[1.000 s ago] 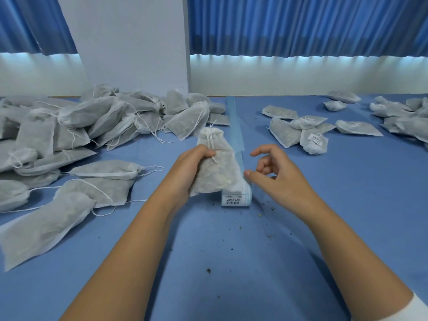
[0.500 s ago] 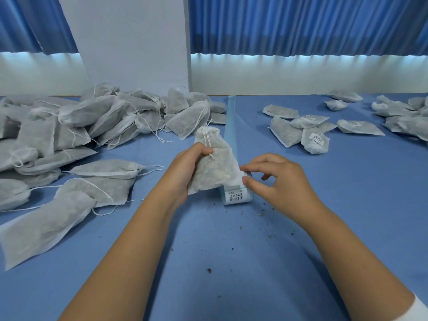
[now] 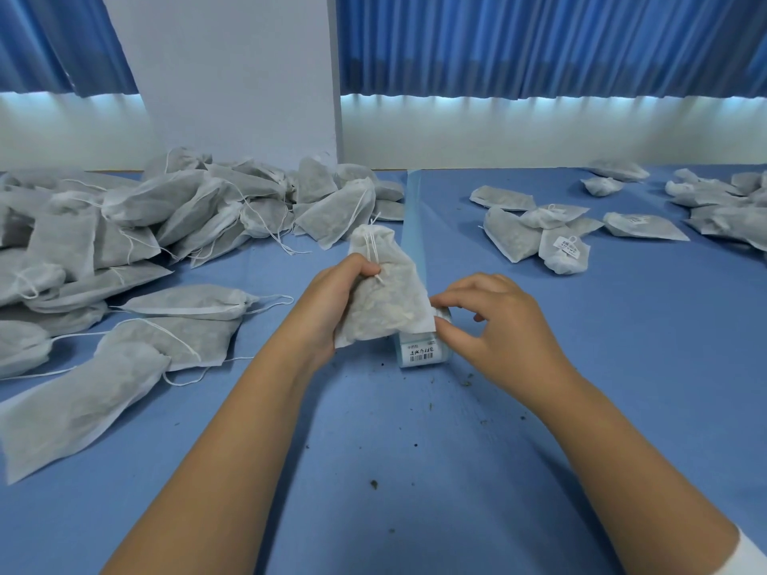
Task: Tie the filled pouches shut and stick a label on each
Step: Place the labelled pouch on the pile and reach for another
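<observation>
My left hand [image 3: 332,300] grips a filled grey pouch [image 3: 386,300] with its drawstring top tied, holding it upright over the middle of the blue table [image 3: 622,367]. Just behind and right of the pouch lies the roll of labels [image 3: 423,352], its printed label facing me and its blue backing strip [image 3: 415,226] running away across the table. My right hand [image 3: 494,325] rests on the roll, thumb and forefinger pinching at its top edge next to the pouch's lower corner. Whether a label is lifted I cannot tell.
A large heap of untied pouches [image 3: 145,226] with loose strings covers the left of the table. Labelled, tied pouches [image 3: 556,238] lie at the right, more at the far right edge [image 3: 718,197]. Dark crumbs dot the cloth in front. A white wall and blue curtains stand behind.
My right hand has come in from hovering open at the right and now pinches at the label roll. The pouch in my left hand has shifted slightly toward the roll.
</observation>
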Demonstrator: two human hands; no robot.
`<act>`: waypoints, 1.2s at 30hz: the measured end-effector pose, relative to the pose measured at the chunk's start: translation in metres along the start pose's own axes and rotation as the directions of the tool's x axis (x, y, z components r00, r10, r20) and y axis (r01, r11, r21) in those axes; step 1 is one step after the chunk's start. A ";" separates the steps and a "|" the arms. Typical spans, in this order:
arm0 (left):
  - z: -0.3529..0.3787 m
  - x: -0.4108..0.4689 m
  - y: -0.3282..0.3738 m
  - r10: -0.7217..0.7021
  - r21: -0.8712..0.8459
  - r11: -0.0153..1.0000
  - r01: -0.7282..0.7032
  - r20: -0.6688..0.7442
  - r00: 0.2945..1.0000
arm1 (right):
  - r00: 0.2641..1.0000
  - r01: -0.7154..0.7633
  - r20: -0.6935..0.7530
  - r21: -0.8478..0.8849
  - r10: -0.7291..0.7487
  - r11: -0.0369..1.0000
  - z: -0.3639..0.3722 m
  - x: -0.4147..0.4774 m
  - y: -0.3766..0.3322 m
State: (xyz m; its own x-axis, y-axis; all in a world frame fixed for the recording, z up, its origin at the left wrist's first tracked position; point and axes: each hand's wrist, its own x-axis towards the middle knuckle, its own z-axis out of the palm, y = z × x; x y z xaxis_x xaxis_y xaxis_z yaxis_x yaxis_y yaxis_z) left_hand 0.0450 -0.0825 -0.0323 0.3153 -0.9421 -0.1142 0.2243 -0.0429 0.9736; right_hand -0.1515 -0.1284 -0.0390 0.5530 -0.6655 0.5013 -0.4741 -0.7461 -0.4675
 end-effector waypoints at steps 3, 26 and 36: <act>0.000 0.000 0.000 0.000 -0.018 1.000 0.000 0.003 1.000 | 0.999 0.012 -0.041 -0.045 -0.014 0.999 0.000 -0.001 -0.003; 0.001 -0.003 0.002 -0.019 -0.037 0.999 0.019 -0.004 1.000 | 0.997 0.037 -0.067 -0.108 -0.045 0.993 -0.002 -0.004 -0.013; 0.001 -0.003 0.003 -0.034 -0.041 0.999 0.034 -0.007 0.999 | 0.983 0.111 -0.133 -0.137 -0.129 0.984 -0.001 -0.005 -0.015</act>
State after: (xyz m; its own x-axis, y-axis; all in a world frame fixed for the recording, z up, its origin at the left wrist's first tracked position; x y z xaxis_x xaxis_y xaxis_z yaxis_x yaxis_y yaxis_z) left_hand 0.0440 -0.0805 -0.0290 0.3139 -0.9378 -0.1486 0.2728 -0.0608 0.9601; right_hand -0.1477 -0.1136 -0.0340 0.5135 -0.5602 0.6500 -0.4988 -0.8112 -0.3051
